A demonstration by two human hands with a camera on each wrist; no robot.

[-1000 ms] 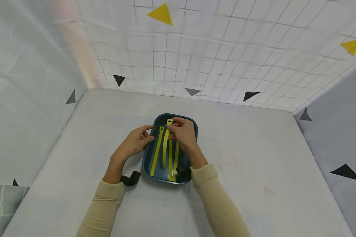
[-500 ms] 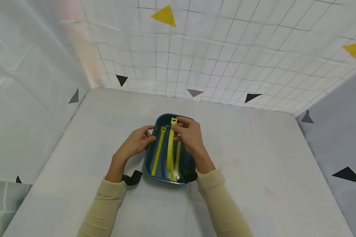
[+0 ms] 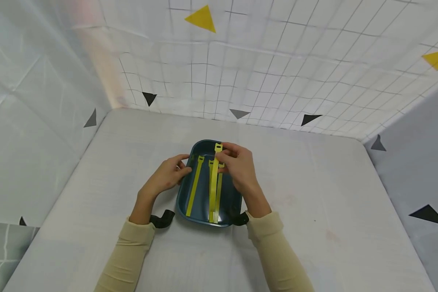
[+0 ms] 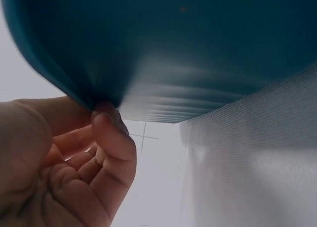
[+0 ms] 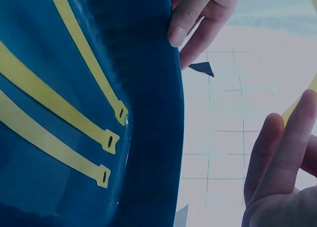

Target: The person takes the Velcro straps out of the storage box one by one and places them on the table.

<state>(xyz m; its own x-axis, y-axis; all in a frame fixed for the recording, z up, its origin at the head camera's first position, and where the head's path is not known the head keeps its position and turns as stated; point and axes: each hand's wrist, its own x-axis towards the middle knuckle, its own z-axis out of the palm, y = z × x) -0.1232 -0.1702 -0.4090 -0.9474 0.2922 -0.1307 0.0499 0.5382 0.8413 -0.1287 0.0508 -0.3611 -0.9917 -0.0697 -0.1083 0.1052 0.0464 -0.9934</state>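
blue tray surrounds three loose yellow straps

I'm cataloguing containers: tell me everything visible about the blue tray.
The blue tray is oblong, with rounded corners, raised walls and a smooth, slightly glossy, plastic-looking surface. It sits open side up on the white tabletop, three yellow straps lying inside. The left hand pinches its rim on the left side.

You've got a gridded back sheet: two yellow triangles high on it, two black triangles low down, grey triangle between them. White tabletop in front of it; pale left-hand sheet and grey right-hand sheet flank it.
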